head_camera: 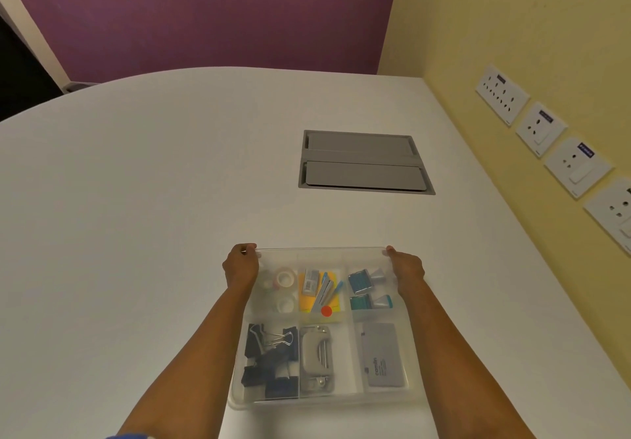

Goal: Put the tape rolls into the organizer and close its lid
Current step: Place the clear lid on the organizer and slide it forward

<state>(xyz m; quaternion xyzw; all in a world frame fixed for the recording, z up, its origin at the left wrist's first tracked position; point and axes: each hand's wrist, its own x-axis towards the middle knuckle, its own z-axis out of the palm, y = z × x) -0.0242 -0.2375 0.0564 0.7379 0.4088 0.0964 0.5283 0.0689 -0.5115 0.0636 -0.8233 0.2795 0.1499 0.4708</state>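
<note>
Head view. Clear plastic organizer (324, 394) on white table (136, 216), six compartments. Tape rolls (285, 279) lie in the far-left compartment. Translucent lid (321, 254) half-lowered, hazing the far row. Left hand (240, 264) and right hand (406, 266) each pinch a far lid corner. Risk, as judged: uneven lowering could skew the lid; an upright roll could stop it seating.
</note>
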